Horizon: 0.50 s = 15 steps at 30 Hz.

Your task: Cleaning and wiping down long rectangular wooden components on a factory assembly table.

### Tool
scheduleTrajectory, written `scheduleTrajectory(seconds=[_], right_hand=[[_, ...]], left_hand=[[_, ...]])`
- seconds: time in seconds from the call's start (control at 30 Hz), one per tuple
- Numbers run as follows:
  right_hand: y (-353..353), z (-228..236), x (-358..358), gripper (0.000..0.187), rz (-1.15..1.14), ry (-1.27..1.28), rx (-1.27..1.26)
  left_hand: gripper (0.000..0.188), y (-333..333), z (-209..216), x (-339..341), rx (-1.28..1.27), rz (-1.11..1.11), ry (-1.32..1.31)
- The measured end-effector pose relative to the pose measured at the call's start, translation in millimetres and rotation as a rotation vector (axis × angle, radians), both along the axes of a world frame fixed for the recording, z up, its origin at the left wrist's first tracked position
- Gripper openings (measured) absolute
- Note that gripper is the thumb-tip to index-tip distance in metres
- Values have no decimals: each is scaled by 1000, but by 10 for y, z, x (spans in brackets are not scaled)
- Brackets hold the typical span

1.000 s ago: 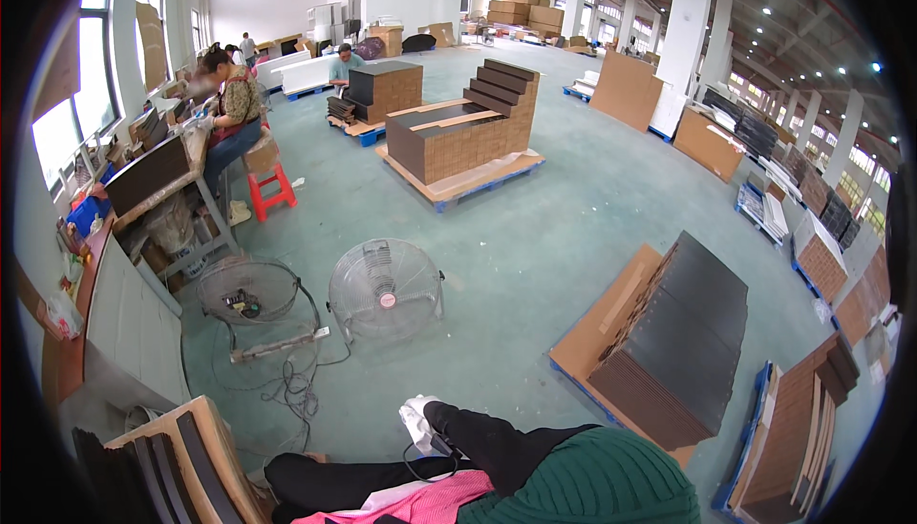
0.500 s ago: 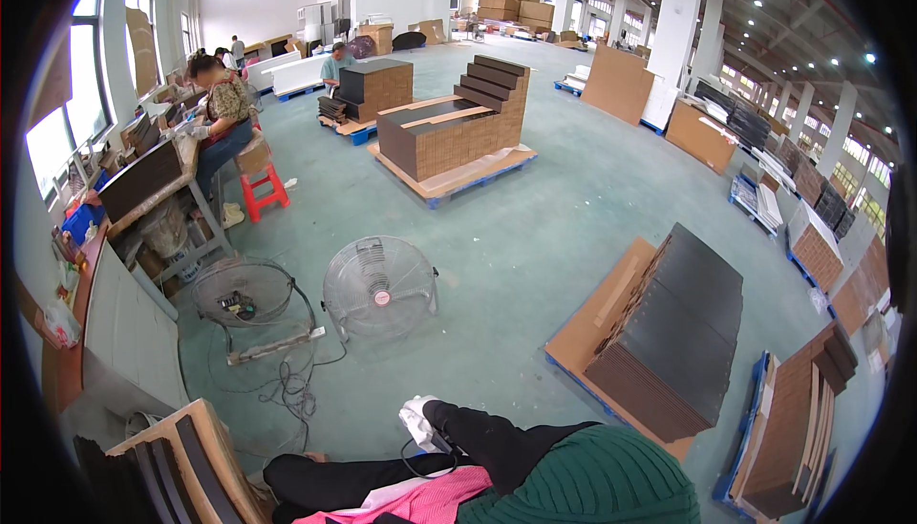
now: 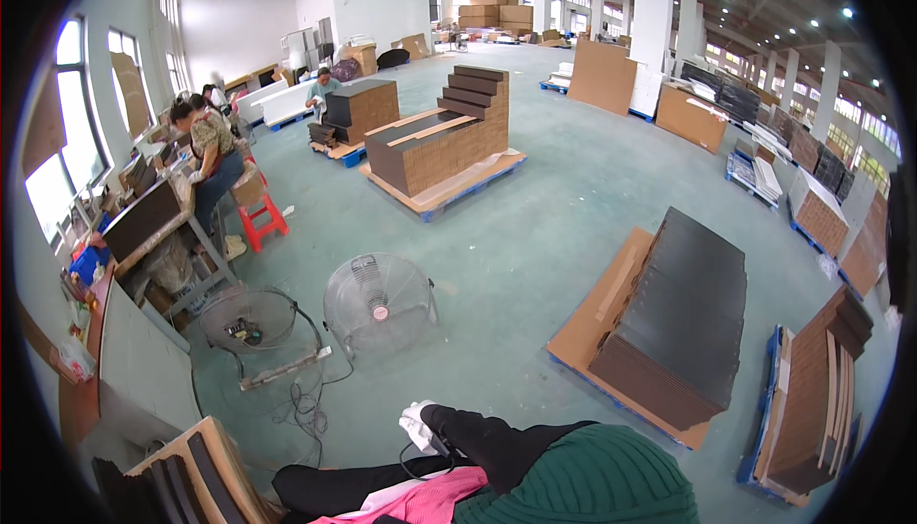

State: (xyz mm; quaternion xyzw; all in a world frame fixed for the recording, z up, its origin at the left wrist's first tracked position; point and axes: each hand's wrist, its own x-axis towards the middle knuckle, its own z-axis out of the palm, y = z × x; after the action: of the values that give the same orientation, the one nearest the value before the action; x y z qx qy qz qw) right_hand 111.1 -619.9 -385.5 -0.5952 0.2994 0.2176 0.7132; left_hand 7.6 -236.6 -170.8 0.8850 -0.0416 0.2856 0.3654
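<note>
My right hand, in a white glove, is at the lower middle, beyond the end of my black sleeve cuff. It looks closed, with its fingers bunched and mostly hidden. Beside the glove is a dark object too small to make out, and a thin black cord loops from there toward the pink cloth over my lap. Above the cuff the sleeve is ribbed and dark green. My left hand is out of sight. Dark strips and light board stand at the lower left.
Two floor fans stand ahead, their cable tangled on the floor. Dark panels are stacked on a pallet at right; more stacked boards are farther off. A person works at the left bench near a red stool.
The view has shifted slightly, so the fans and bench sit lower in the picture. My right hand keeps nearly the same pose. The person at the bench leans farther forward.
</note>
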Motion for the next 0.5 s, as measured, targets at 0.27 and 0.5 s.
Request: scheduleTrajectory(seconds=[0.27, 0.5], right_hand=[[-150, 134, -268, 30, 118, -192, -228], [-13, -33, -325, 23, 486, -319, -928]], left_hand=[[42, -695, 239, 51, 20, -212, -68], [43, -843, 238, 7, 37, -256, -77]])
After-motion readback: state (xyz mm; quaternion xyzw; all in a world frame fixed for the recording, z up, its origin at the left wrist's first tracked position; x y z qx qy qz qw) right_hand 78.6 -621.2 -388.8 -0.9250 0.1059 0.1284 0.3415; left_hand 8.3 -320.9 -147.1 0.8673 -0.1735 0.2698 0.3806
